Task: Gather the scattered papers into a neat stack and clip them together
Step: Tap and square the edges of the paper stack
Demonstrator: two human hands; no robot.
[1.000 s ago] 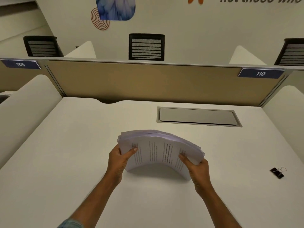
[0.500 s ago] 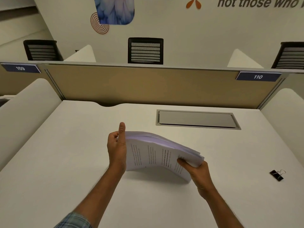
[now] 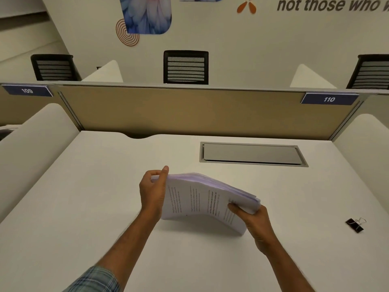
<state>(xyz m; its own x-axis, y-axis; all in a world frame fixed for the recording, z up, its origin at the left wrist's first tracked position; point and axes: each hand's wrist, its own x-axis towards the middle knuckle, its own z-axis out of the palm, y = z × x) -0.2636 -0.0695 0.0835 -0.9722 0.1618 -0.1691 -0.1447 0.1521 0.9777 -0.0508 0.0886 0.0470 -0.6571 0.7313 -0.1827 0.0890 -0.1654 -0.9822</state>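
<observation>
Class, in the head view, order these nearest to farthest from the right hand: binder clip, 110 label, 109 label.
1. binder clip, on the desk, right of the right hand.
2. 110 label, on the partition, right end.
3. 109 label, partition's left end.

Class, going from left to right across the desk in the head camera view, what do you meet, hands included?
left hand → stack of papers → right hand → binder clip
</observation>
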